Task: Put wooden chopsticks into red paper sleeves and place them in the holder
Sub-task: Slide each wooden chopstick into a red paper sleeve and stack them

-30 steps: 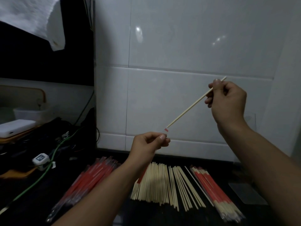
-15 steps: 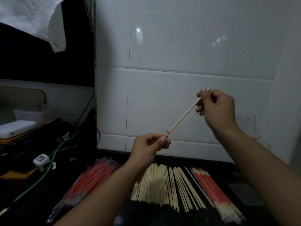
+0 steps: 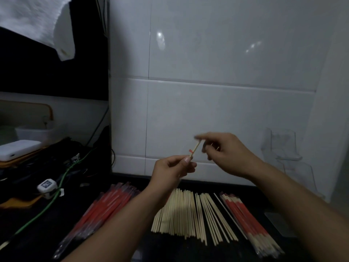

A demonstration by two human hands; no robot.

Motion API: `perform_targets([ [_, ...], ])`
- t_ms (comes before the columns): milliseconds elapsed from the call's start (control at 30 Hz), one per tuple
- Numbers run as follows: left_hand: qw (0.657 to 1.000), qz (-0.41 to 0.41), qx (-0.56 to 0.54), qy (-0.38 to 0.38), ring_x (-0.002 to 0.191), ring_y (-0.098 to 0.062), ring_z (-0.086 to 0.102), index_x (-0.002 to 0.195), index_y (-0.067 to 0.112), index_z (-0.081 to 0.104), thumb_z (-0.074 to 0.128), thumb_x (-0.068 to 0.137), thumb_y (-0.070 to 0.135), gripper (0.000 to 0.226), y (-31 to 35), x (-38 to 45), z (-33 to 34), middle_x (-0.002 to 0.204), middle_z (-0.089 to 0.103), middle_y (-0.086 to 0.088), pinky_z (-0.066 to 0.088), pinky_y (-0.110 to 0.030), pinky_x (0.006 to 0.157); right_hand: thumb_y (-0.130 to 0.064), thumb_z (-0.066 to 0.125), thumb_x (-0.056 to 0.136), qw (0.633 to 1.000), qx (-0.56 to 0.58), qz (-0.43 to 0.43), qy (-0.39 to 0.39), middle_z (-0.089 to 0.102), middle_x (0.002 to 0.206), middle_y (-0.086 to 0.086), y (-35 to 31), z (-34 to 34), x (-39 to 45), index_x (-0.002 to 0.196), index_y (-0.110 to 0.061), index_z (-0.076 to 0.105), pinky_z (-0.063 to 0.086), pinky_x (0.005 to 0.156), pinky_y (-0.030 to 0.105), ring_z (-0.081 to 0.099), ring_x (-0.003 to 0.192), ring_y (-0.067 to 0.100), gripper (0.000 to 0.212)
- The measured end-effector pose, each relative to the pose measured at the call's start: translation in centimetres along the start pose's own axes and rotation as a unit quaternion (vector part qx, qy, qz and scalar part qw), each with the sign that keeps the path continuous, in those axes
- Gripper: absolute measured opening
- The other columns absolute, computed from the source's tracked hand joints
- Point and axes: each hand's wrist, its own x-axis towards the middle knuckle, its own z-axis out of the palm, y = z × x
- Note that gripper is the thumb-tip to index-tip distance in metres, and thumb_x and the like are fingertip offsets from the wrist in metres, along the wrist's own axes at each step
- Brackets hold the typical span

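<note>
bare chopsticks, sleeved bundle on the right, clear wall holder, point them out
bare chopsticks [image 3: 186, 214], head view, middle of the pile
sleeved bundle [image 3: 245, 220], head view, red part
holder [image 3: 283, 146], head view, front wall

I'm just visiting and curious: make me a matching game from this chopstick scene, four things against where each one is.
Things:
1. bare chopsticks pile
2. empty red sleeves bundle
3. sleeved chopsticks bundle
4. white cloth

Places:
A. hanging at the upper left
B. counter, far right
C. counter, middle
D. counter, left of the piles

Pairs: 1-C, 2-D, 3-B, 4-A
</note>
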Motion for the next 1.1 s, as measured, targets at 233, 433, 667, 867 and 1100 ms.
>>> perform_targets([
  [233, 1.0, -0.006, -0.015, -0.005, 0.096, -0.014, 0.072, 0.113, 0.015, 0.071, 0.057, 0.097, 0.023, 0.023, 0.1, 0.1, 0.2, 0.1, 0.077, -0.003, 0.053, -0.03, 0.088, -0.017, 0.053, 0.098, 0.972, 0.071, 0.058, -0.218, 0.066, 0.096, -0.006, 0.3, 0.8, -1.4, 0.147, -0.052, 0.021, 0.055, 0.073, 0.024, 0.063, 0.073, 0.007, 0.069],
  [433, 0.997, -0.034, -0.063, 0.034, 0.096, -0.019, 0.072, 0.11, 0.012, 0.072, 0.062, 0.094, 0.017, 0.02, -0.2, 0.1, 0.2, 0.098, 0.077, -0.006, 0.054, -0.025, 0.082, -0.015, 0.061, 0.091, 0.981, 0.1, 0.161, -0.025, 0.064, 0.085, 0.005, 2.2, 3.2, -2.9, 0.147, -0.03, 0.038, 0.057, 0.068, 0.033, 0.061, 0.069, 0.013, 0.062],
  [667, 0.995, -0.029, -0.081, 0.051, 0.097, -0.022, 0.073, 0.108, 0.01, 0.071, 0.058, 0.097, 0.017, 0.019, 0.0, 0.3, 0.1, 0.099, 0.076, -0.009, 0.055, -0.033, 0.09, -0.029, 0.057, 0.091, 0.885, -0.186, 0.214, -0.368, 0.054, 0.134, 0.008, 3.1, 9.2, -8.8, 0.147, -0.019, 0.032, 0.048, 0.097, 0.036, 0.056, 0.118, 0.024, 0.062],
  [867, 0.995, -0.022, -0.08, 0.052, 0.096, -0.022, 0.073, 0.108, 0.011, 0.071, 0.058, 0.097, 0.017, 0.018, -0.1, 0.1, 0.2, 0.1, 0.076, -0.01, 0.055, -0.033, 0.09, -0.022, 0.055, 0.092, 0.874, -0.183, 0.224, -0.391, 0.055, 0.131, 0.014, 3.3, 11.3, -9.6, 0.156, -0.017, 0.003, 0.049, 0.091, 0.035, 0.057, 0.115, 0.027, 0.082],
  [1100, 0.995, -0.022, -0.081, 0.057, 0.095, -0.021, 0.073, 0.107, 0.012, 0.071, 0.058, 0.097, 0.018, 0.017, -0.1, -0.1, 0.0, 0.098, 0.077, -0.009, 0.055, -0.032, 0.089, -0.022, 0.064, 0.089, 0.872, -0.145, 0.277, -0.377, 0.052, 0.134, 0.011, 3.4, 11.3, -9.3, 0.148, -0.01, 0.026, 0.049, 0.097, 0.033, 0.056, 0.119, 0.024, 0.071],
])
